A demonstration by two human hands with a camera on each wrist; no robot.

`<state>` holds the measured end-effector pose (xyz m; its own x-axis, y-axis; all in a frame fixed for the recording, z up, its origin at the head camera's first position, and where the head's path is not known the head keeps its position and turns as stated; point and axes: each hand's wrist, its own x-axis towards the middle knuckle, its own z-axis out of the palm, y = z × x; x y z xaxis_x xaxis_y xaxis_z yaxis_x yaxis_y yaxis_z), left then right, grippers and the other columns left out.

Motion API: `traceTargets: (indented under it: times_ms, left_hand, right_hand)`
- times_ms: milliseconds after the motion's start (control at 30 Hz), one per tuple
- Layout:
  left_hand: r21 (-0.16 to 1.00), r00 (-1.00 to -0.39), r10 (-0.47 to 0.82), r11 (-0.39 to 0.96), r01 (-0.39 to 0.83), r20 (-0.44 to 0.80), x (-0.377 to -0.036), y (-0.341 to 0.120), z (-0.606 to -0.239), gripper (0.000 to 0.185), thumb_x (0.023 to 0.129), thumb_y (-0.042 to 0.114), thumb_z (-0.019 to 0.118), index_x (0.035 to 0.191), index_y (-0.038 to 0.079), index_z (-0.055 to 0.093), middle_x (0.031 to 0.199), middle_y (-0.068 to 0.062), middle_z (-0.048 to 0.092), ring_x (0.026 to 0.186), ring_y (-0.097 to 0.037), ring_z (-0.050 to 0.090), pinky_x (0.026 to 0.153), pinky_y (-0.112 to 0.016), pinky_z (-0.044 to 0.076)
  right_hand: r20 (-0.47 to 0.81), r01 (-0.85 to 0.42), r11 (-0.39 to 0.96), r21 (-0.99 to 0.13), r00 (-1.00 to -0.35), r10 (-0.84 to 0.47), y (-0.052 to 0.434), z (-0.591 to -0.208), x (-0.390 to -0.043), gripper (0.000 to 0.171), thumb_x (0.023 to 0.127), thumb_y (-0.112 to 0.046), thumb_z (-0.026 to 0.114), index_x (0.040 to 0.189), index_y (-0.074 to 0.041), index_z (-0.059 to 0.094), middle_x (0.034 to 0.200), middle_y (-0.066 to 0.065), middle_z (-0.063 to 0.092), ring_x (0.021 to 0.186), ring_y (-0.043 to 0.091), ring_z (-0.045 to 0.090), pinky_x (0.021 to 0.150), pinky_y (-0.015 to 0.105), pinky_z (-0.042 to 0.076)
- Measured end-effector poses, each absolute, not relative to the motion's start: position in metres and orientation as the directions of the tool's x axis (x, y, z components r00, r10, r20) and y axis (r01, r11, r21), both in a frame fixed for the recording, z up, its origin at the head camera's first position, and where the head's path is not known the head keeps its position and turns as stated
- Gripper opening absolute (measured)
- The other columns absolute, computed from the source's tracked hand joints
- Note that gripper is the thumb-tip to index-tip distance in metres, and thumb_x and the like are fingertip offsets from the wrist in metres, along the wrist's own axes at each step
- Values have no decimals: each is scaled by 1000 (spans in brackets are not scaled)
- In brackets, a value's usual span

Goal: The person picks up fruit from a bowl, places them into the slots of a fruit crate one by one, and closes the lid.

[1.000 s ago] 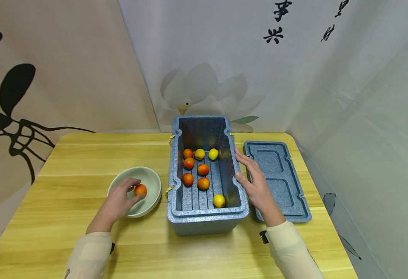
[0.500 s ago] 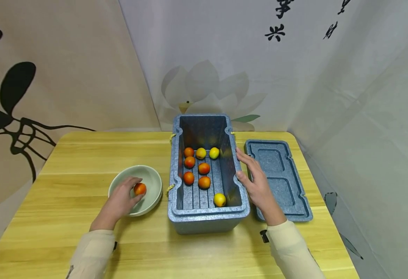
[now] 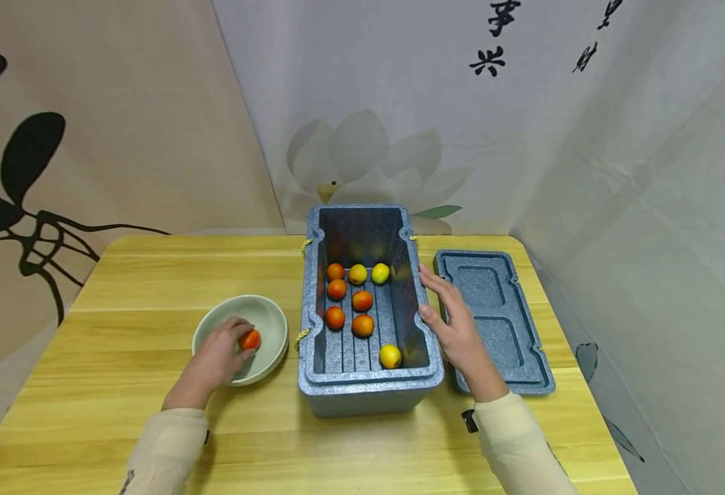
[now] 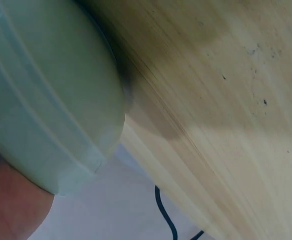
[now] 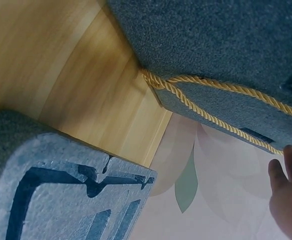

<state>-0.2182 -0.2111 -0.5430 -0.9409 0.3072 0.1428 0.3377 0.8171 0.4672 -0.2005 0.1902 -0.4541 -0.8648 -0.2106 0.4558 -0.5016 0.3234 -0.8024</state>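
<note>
From the head view, my left hand (image 3: 219, 357) curls round an orange fruit (image 3: 252, 339) inside the bowl (image 3: 269, 313) at 9 o'clock of the box (image 3: 369, 388), while my right hand (image 3: 455, 326) lies flat with straight fingers against the box's 3 o'clock wall, the lid (image 3: 499, 323) just beyond it on the tabletop (image 3: 152, 275). My left wrist view shows only the bowl's outer wall (image 4: 50, 110) on the tabletop (image 4: 226, 100). My right wrist view shows the box's underside (image 5: 226, 45) with a yellow rope (image 5: 211, 100), the lid (image 5: 50, 190) at 7 o'clock and my straight fingertips (image 5: 288, 170) at 4 o'clock.
</note>
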Motion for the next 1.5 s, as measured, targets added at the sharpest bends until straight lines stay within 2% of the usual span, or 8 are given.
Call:
traceTargets:
  times_ms: [433, 633, 867, 1133, 1333, 1500]
  left_hand:
    - [523, -956, 258, 800, 294, 143, -217, -210, -542, 38, 79, 1, 80, 112, -11, 64, 111, -19, 59, 99, -40, 60, 86, -52, 52]
    - [591, -953, 234, 748, 303, 192, -216, -213, -534, 39, 81, 0, 78, 115, -12, 62, 115, -20, 58, 101, -45, 62, 86, -55, 52]
    - [655, -951, 206, 690, 307, 229, -217, -214, -522, 38, 82, -2, 78, 116, -10, 63, 117, -19, 57, 106, -41, 60, 87, -48, 54]
    - [702, -945, 147, 638, 315, 291, -219, -215, -502, 37, 81, -3, 79, 115, -9, 65, 117, -19, 57, 103, -41, 62, 84, -43, 53]
    - [725, -943, 116, 613, 314, 311, -223, -217, -486, 36, 82, -1, 78, 116, -8, 65, 119, -18, 57, 108, -40, 58, 85, -42, 52]
    - [736, -947, 97, 607, 299, 306, -229, -220, -473, 37, 85, 3, 77, 118, -6, 65, 121, -17, 57, 111, -35, 56, 87, -32, 51]
  right_hand:
    - [444, -492, 326, -808, -870, -213, 191, -455, -201, 46, 103, -18, 53, 142, 5, 46, 152, 17, 37, 140, 32, 31, 112, 60, 21]
    - [445, -491, 332, -805, -871, -209, 191, -454, -201, 46, 103, -21, 53, 141, 5, 47, 151, 18, 38, 139, 33, 31, 111, 61, 20]
    - [447, -493, 330, -805, -870, -208, 190, -452, -200, 45, 103, -18, 53, 141, 5, 47, 151, 18, 38, 139, 34, 30, 112, 61, 20]
    - [450, -497, 335, -801, -868, -212, 191, -452, -200, 46, 103, -20, 53, 141, 5, 47, 151, 20, 37, 139, 35, 31, 111, 62, 21]
    - [459, -507, 327, -797, -862, -217, 192, -454, -201, 46, 103, -18, 54, 140, 7, 47, 150, 21, 38, 138, 36, 31, 111, 61, 22]
    - [458, -508, 327, -797, -861, -222, 192, -455, -201, 45, 103, -16, 54, 140, 8, 47, 150, 22, 38, 138, 36, 31, 111, 61, 21]
